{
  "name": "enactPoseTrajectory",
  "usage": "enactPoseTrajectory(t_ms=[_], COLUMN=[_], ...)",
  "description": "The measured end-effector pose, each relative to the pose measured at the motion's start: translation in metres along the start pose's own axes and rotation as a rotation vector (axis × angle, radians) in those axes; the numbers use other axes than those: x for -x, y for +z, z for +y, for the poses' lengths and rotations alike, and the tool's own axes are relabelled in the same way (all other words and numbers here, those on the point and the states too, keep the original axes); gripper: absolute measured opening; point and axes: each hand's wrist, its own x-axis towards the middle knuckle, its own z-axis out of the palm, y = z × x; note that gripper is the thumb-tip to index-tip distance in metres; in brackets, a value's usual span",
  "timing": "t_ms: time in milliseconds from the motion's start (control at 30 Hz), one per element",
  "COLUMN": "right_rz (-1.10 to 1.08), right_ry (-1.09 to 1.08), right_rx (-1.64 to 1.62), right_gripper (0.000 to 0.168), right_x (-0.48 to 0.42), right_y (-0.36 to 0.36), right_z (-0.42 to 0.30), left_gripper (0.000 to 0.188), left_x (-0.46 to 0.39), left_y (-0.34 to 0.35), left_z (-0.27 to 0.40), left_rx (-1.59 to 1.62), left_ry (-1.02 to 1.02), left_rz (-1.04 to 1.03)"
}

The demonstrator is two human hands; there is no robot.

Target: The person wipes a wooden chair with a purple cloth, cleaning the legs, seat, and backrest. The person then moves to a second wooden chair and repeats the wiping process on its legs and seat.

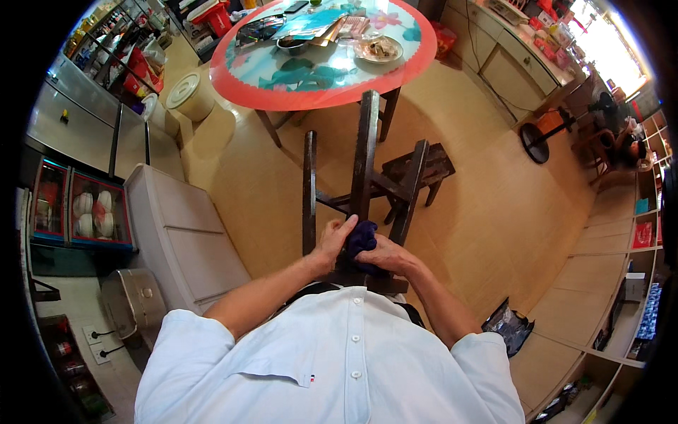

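A dark wooden stool (363, 153) is tipped over in front of my body, its legs pointing away from me. My left hand (333, 243) is closed about the lower part of the middle leg, thumb along its side; the fingertips are partly hidden. In my right hand (388, 255) is a bunched dark purple cloth (362, 237), pressed against the same leg near its base. The cloth covers part of the wood there. The stool's seat is mostly hidden behind my hands and shirt.
Beyond the stool legs stands a round table (323, 99) with a plate (378, 49) and papers. A second low wooden stool (418, 167) is just behind the tipped one. A pale cabinet (185, 228) is at left, a black plastic bag (509, 326) at right, shelves (609, 297) farther right.
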Motion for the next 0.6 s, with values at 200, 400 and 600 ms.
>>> enactPoseTrajectory(t_ms=[200,400,600], right_rz=[0.011,0.481,0.612], right_ry=[-0.051,-0.301,-0.751], right_rx=[0.043,-0.689,-0.835], right_gripper=[0.042,0.033,0.033], right_x=[0.002,0.055,0.042], right_y=[0.000,-0.054,-0.075], right_z=[0.014,0.011,-0.072], left_gripper=[0.049,0.031,0.039], left_x=[-0.032,-0.046,-0.026], left_y=[0.007,0.019,0.051], left_z=[0.039,0.029,0.033], left_rx=[0.201,-0.062,-0.213], left_ry=[-0.120,0.114,0.628], left_rz=[-0.297,-0.073,-0.136])
